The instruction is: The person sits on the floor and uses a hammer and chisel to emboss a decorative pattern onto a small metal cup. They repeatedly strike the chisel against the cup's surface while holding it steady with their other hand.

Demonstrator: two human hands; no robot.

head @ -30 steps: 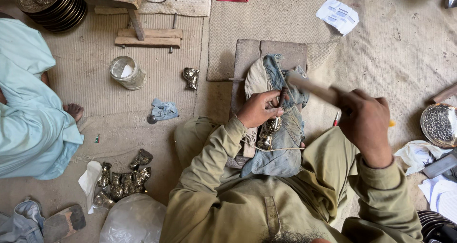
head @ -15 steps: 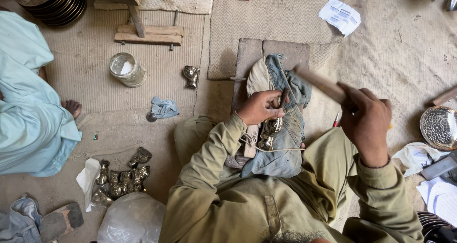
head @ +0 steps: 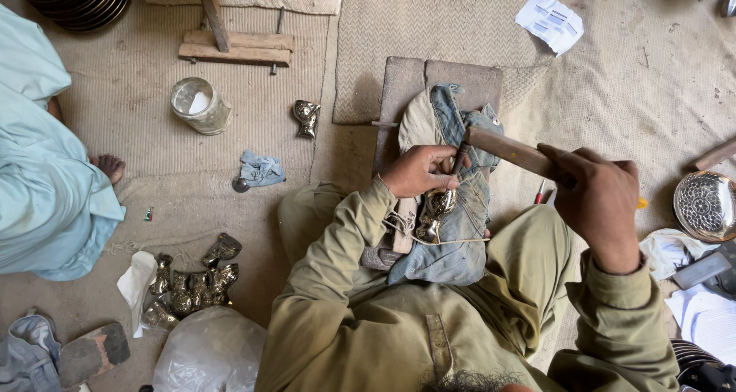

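Left hand (head: 418,171) fingers closed around metal piece (head: 438,205); right hand (head: 599,202) fingers clenched on hammer handle (head: 512,153).

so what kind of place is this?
Likely a floor-level metal craft workshop. The right hand holds a wooden-handled hammer over a small shiny metal piece steadied by the left hand; similar metal pieces are heaped on the woven mat.

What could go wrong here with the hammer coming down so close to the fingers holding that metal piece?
The left hand pinches the small metal piece right where the wooden-handled hammer in the right hand is aimed, so a slightly off blow could hit fingers. The piece rests on soft denim cloth over the lap, so it might shift or tip under a strike.
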